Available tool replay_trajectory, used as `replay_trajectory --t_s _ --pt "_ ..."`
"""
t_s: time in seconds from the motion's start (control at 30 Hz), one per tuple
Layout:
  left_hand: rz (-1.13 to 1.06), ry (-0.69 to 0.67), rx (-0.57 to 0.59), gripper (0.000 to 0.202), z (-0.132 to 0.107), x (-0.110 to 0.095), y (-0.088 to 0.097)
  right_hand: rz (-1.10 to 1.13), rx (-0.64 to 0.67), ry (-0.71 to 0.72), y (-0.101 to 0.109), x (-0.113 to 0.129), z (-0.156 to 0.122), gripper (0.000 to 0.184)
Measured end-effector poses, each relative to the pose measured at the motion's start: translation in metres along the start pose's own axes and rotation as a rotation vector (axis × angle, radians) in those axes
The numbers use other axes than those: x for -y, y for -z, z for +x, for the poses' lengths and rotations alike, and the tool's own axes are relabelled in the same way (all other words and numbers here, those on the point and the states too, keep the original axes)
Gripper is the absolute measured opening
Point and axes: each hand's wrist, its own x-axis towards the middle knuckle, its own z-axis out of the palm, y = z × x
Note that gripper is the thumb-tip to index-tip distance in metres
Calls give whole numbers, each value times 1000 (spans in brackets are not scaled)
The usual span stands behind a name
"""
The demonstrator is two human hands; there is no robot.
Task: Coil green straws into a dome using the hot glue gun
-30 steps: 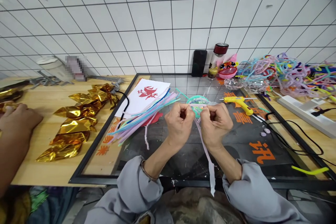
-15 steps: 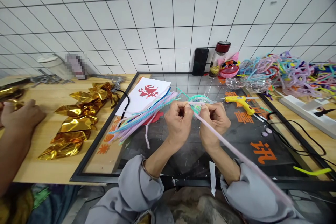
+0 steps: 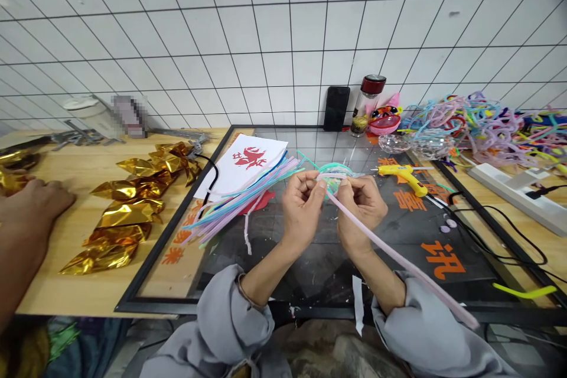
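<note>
Both my hands pinch a pale pink pipe cleaner over the dark glass board. My left hand grips it between thumb and forefinger near its bend. Close beside, my right hand pinches another part of it. The long free length slants down to the right across my right forearm. Just behind my fingertips lies a coil of green and teal pipe cleaners, partly hidden by the hands. A bundle of pastel pipe cleaners rests left of my left hand, partly over a white sheet with a red print.
A yellow glue gun lies to the right, near a power strip and black cables. Tangled pipe cleaners fill the back right. A phone and glass bottle stand behind. Another person's hand is left, near gold foil pieces.
The pipe cleaner's free end has swung up and left a little. My left fingers have loosened slightly from a tighter curl. The other person's hand has shifted slightly.
</note>
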Motion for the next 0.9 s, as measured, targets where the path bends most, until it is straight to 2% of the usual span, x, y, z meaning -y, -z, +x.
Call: replay_trajectory --t_s 0.2,0.33,0.6,0.77,0.9 --pt "-210 230 51 45 0 -2 0 74 -4 -57 1 -3 2 14" --pt "-262 320 63 49 -1 -6 -2 114 -26 -108 1 -4 3 15" --pt "-166 349 107 46 -5 0 0 177 -38 -152 2 -8 3 18" --pt "-109 308 80 49 -5 3 2 225 0 -255 2 -8 2 20" --pt "-75 290 74 52 -3 5 6 328 77 -359 4 -3 2 18"
